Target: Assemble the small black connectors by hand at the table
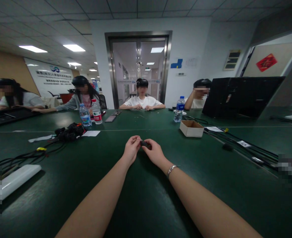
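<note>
Both of my hands are raised over the middle of the green table [141, 205]. A small dark, elongated object [144, 143] sits between them, its kind too small to make out. My right hand [156, 152], with a silver bracelet [171, 170] at the wrist, is closed around the object's right part between thumb and fingers. At the object's left end, my left hand [131, 150] is closed in a pinch. What lies between those left fingertips is too small to tell.
An open cardboard box [192, 129] and a water bottle [179, 109] stand ahead to the right, near cables [245, 144]. Leftward are two bottles [96, 112], a tangled black bundle [70, 132] and a white device [22, 177]. Several people sit around the table, one person [142, 100] opposite.
</note>
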Available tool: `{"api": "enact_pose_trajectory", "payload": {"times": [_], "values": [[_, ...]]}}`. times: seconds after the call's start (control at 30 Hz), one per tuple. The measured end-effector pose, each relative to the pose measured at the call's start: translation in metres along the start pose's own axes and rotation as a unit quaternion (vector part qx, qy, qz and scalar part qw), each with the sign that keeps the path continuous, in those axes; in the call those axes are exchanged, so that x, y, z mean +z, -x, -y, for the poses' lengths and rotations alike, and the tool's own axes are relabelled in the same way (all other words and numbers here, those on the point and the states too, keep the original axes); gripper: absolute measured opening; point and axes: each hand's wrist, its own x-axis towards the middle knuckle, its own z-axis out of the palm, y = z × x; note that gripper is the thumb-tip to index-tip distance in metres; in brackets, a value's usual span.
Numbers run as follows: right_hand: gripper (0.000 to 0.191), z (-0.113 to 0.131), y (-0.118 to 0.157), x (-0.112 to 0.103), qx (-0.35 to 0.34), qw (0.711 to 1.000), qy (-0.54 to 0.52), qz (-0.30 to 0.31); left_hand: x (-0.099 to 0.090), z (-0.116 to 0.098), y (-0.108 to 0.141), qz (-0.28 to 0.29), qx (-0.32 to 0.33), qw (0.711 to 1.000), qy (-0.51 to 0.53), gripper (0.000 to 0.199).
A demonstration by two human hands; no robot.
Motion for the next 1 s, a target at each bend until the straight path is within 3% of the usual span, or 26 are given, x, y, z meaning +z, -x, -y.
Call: {"api": "enact_pose_trajectory", "payload": {"times": [0.07, 0.2, 1.0], "values": [[0.017, -0.0004, -0.0006, -0.0044, -0.028, 0.999, 0.028, -0.013, 0.0, -0.0006, 0.0017, 0.02, 0.0, 1.0, -0.018, 0.027], [0.02, 0.0001, -0.0002, -0.0086, -0.013, 1.0, 0.023, -0.01, -0.0008, -0.0011, 0.0034, 0.028, 0.004, 0.999, -0.044, 0.031], [0.022, -0.0027, 0.001, -0.0062, -0.014, 1.0, 0.005, -0.004, -0.0013, -0.0011, 0.0056, 0.01, 0.022, 0.995, -0.094, 0.029]]}}
